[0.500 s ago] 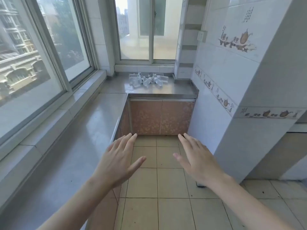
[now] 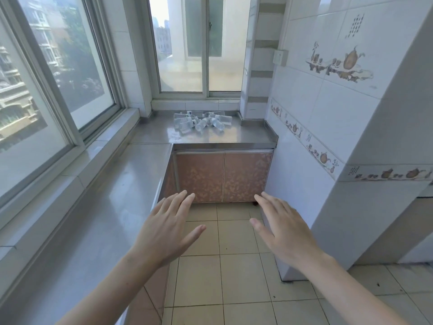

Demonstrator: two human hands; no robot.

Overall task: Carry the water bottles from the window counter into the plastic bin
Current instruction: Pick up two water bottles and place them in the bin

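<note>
Both hands empty, fingers spread, palms down. Left hand (image 2: 167, 227) and right hand (image 2: 284, 228) are held out at about the same height over the tiled floor (image 2: 234, 277), well apart from each other, thumbs pointing inward. Forearms run in from the bottom corners, nearly straight, wrists flat. Nothing is gripped or touched.

Step in hand, as judged: the approach to the bottles (image 2: 201, 121). They lie in a loose heap on the steel table (image 2: 210, 137), at its far end right under the small sliding window (image 2: 201, 55), above the two brown cupboard doors (image 2: 223, 177). Most are on their sides, clear and overlapping; the count cannot be read from here.

To do it well: close in until the heap sits between your hands before you reach. Take bottles from the outer edge of the heap first, gripping each round the body, not the cap. Lying bottles will probably roll if the pile is nudged, so bring the hands down on either side of the heap rather than through it, and keep them off the table's front edge.

The plastic bin is not in view; find it before loading up, so you know which way to turn with full hands.
</note>
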